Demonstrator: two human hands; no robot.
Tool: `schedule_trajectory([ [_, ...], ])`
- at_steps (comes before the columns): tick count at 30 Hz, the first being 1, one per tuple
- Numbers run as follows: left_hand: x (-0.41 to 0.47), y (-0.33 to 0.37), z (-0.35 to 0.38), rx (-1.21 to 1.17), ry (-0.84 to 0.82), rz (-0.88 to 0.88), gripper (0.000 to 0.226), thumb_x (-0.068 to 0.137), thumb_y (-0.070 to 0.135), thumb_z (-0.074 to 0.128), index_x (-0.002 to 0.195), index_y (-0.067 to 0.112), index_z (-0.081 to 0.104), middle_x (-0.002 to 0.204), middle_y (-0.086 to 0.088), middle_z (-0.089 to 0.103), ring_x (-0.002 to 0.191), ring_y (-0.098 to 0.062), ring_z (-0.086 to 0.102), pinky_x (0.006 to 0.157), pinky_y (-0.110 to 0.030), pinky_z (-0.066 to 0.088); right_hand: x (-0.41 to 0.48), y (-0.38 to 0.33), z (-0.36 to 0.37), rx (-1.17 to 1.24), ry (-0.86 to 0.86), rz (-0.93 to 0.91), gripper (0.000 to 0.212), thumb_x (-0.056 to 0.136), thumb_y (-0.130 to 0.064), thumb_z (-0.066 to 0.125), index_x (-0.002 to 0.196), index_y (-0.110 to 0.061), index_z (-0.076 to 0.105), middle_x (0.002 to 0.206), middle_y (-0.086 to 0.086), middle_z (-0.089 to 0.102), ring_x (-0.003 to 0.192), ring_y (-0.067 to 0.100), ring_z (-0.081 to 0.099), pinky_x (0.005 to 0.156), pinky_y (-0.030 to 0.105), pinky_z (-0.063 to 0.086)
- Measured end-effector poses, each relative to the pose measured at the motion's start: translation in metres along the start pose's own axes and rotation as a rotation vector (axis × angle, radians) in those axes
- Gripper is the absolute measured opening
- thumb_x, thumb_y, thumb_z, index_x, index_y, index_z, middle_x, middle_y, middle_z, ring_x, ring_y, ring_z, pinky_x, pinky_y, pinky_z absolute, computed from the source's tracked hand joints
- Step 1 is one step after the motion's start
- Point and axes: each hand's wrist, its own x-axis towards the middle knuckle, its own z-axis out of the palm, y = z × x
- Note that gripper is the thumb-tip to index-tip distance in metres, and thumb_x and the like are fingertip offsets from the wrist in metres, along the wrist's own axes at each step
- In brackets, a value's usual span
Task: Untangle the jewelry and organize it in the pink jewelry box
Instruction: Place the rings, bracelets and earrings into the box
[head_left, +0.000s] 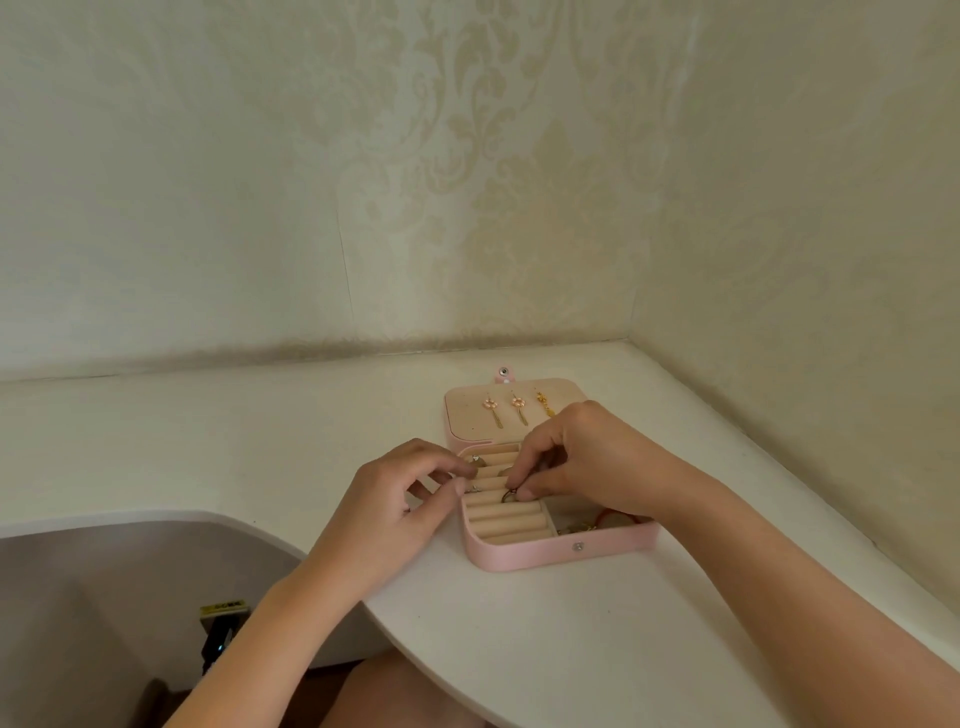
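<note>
Centre of the frame: right hand (587, 462) pinches a ring (508, 496) over the pink jewelry box (519, 558); left hand (395, 499) curled, hold unclear

The pink jewelry box (519, 558) lies open on the white table (260, 441), with three drop earrings (518, 408) pinned in its lid. The right hand (587, 462) pinches a ring (508, 496) over the ring rolls. The left hand (395, 499) has curled fingers at the box's left edge.

No text was legible; the only label, a yellow strip (223, 606) on a dark object (217, 638) at lower left, was too blurred.
</note>
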Motion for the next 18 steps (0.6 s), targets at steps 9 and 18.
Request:
schedule_trajectory([
  [9, 0.045, 0.033, -0.013, 0.5, -0.382, -0.139, 0.012, 0.079, 0.031, 0.073, 0.09, 0.027, 0.074, 0.086, 0.013, 0.06, 0.081, -0.007, 0.058, 0.062, -0.015, 0.038, -0.003, 0.0, -0.003, -0.192, -0.116, -0.079, 0.022, 0.084, -0.006, 0.065, 0.094, -0.022, 0.077, 0.085, -0.012, 0.067, 0.07, -0.008, 0.055, 0.067, 0.005, 0.039],
  [18, 0.048, 0.046, -0.01, 0.808, -0.457, -0.018, 0.014, 0.083, 0.029, 0.06, 0.09, 0.026, 0.072, 0.094, 0.004, 0.069, 0.084, -0.017, 0.061, 0.073, -0.03, 0.048, -0.005, 0.003, -0.004, -0.211, -0.139, -0.115, 0.022, 0.084, -0.009, 0.066, 0.099, -0.022, 0.076, 0.088, -0.012, 0.067, 0.081, -0.003, 0.058, 0.077, 0.01, 0.044],
])
